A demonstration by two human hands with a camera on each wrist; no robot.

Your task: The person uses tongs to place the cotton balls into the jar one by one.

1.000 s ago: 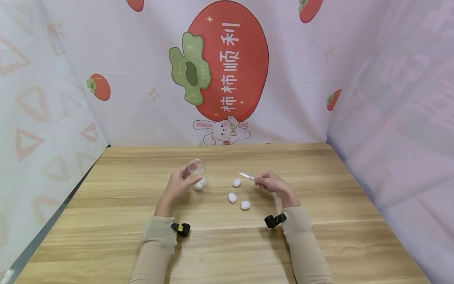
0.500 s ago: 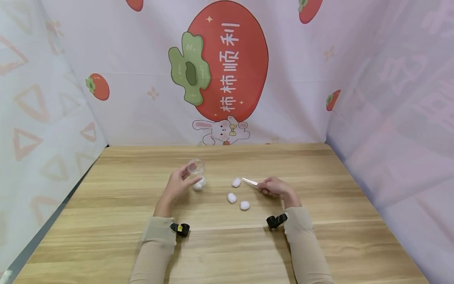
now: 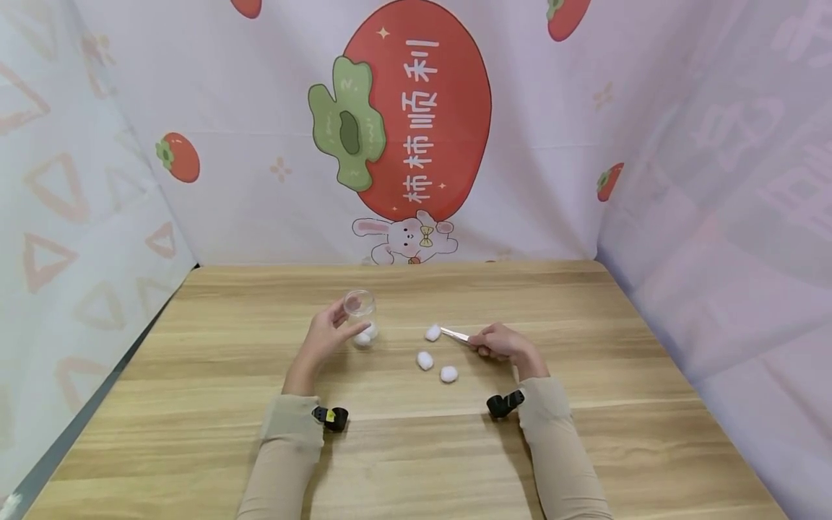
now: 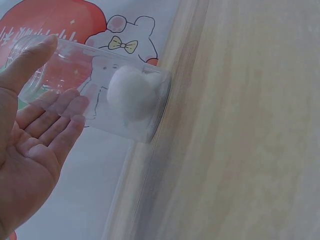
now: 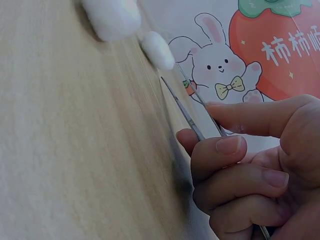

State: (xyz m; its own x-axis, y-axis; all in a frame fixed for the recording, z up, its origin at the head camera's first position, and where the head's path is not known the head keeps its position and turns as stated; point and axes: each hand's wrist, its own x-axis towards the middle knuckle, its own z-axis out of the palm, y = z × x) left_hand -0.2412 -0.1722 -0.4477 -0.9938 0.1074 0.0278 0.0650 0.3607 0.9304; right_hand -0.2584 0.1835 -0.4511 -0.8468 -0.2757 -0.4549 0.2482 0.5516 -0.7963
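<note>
A clear open-topped jar [image 3: 361, 310] stands on the table, and my left hand [image 3: 323, 338] holds it between thumb and fingers. White cotton balls [image 4: 131, 93] lie at its bottom. My right hand [image 3: 502, 340] grips metal tweezers [image 5: 183, 111] that point left. In the right wrist view their tips are spread apart, right at the near end of a cotton ball [image 5: 158, 50]. That same cotton ball [image 3: 433, 333] is the farthest back of three on the table. Two others, a middle cotton ball [image 3: 425, 360] and a front cotton ball [image 3: 449, 374], lie nearer me.
The wooden table [image 3: 403, 462] ends at the back against a printed cloth [image 3: 533, 195] with a large persimmon and a rabbit. Further cloth hangs on both sides. A small black camera sits on each wrist, the left camera [image 3: 335, 419] and the right camera [image 3: 500, 406].
The tweezers have come down, and their tips have moved up against the back cotton ball. The left hand and the jar have stayed in place.
</note>
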